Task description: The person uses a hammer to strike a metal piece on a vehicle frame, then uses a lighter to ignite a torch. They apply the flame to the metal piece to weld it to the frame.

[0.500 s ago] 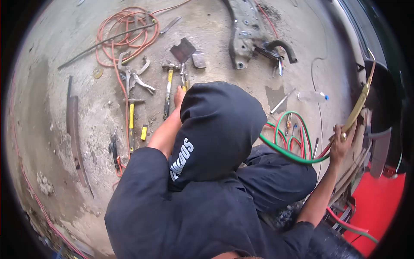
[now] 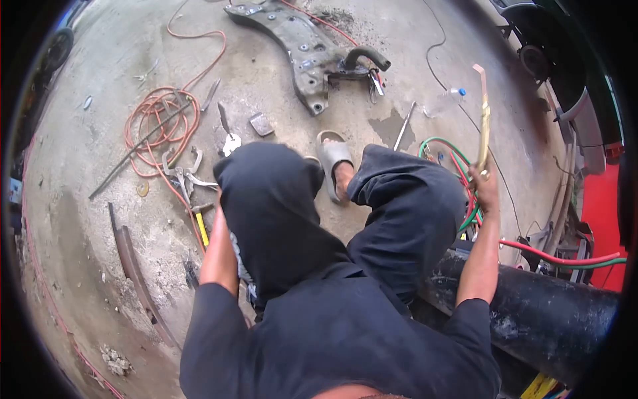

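My right hand (image 2: 484,183) is closed round the brass handle of a gas torch (image 2: 484,130). Its copper-coloured tip points away from me, above the floor, and no flame shows. Red and green hoses (image 2: 458,176) lie beside my right knee. Behind my left knee, my left hand is hidden; only the forearm shows. Beyond that knee the bright jaws of pliers (image 2: 231,143) hold a dark metal plate (image 2: 223,120), seen nearly edge-on. A second small metal plate (image 2: 261,124) lies on the concrete to its right.
Locking pliers (image 2: 186,175), a coiled orange hose (image 2: 156,126) and a yellow-handled hammer (image 2: 201,226) lie to the left. Ahead is a large metal car part (image 2: 299,50). A plastic bottle (image 2: 442,103) and a thin rod (image 2: 404,126) lie right of centre; a black cylinder (image 2: 538,306) is beside me.
The view has shifted, bringing my foot into sight. The torch has swung leftward and more upright. My left hand has gone behind the knee, and the plate in the pliers has turned edge-on.
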Tool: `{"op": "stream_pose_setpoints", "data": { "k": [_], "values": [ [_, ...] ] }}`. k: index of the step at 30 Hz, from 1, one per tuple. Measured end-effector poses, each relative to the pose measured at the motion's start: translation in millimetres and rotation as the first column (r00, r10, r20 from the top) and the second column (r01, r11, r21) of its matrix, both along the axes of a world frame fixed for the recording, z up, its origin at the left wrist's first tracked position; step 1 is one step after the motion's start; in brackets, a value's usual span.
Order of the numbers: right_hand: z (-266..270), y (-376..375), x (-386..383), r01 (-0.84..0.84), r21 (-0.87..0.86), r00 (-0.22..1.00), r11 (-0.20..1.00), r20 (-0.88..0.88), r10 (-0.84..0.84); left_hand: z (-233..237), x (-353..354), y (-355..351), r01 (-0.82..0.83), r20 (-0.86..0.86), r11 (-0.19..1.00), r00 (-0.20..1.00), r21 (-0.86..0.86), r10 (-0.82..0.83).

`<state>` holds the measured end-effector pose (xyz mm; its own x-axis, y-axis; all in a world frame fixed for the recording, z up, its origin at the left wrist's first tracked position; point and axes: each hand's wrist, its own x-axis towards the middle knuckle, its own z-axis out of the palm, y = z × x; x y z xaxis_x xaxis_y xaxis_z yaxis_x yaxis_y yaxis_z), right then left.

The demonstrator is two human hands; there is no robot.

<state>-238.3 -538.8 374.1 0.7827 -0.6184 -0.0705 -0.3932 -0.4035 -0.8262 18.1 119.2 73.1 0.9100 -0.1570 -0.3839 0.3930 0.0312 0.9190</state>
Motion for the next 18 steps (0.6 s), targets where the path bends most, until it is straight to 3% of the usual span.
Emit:
{"op": "stream_pose_setpoints", "data": {
  "k": [2, 3, 5, 6, 8, 10, 11, 14, 16, 17, 18],
  "values": [
    [-42, -3, -12, 0.003, 0.215, 0.999, 0.977, -0.049, 0.007, 54, 6, 34, 0.025, 0.094, 0.989, 0.996, -0.143, -0.011],
    [-78, -13, -16, -0.015, 0.33, 1.0, 0.944, 0.01, 0.012, 93, 9, 49, 0.007, 0.125, 1.0, 0.992, -0.018, -0.005],
    [-140, -36, -25, -0.026, 0.364, 0.999, 0.931, -0.035, 0.042, 197, 16, 70, -0.029, 0.141, 0.935, 0.99, 0.352, -0.022],
    [-163, -42, -29, -0.022, 0.396, 0.998, 0.918, -0.046, 0.044, 231, 20, 73, -0.079, 0.248, 0.979, 0.968, 0.19, 0.029],
    [-204, -54, -36, -0.023, 0.444, 0.995, 0.896, -0.078, 0.064, 302, 33, 75, -0.137, 0.351, 0.969, 0.935, 0.207, 0.057],
    [-216, -57, -40, 0.007, 0.511, 0.99, 0.86, -0.127, 0.068, 359, 53, 47, -0.113, 0.48, 0.888, 0.868, 0.445, -0.13],
    [-220, -55, -41, 0.035, 0.529, 0.987, 0.848, -0.149, 0.052, 391, 58, 10, -0.133, 0.378, 0.746, 0.911, 0.653, -0.168],
    [-238, -59, -54, 0.115, 0.621, 0.985, 0.776, -0.17, -0.01, 369, 98, -23, -0.104, 0.301, 0.669, 0.935, 0.736, -0.186],
    [-254, -65, -63, 0.18, 0.664, 0.977, 0.726, -0.203, -0.056, 333, 110, -73, -0.078, 0.332, 0.747, 0.922, 0.661, -0.198],
    [-251, -58, -61, 0.236, 0.628, 0.966, 0.741, -0.234, -0.109, 323, 111, -107, 0.029, 0.203, 0.784, 0.959, 0.621, -0.196],
    [-260, -59, -63, 0.283, 0.602, 0.953, 0.746, -0.266, -0.146, 285, 130, -113, 0.149, 0.15, 0.839, 0.953, 0.523, -0.263]
  ]
}}
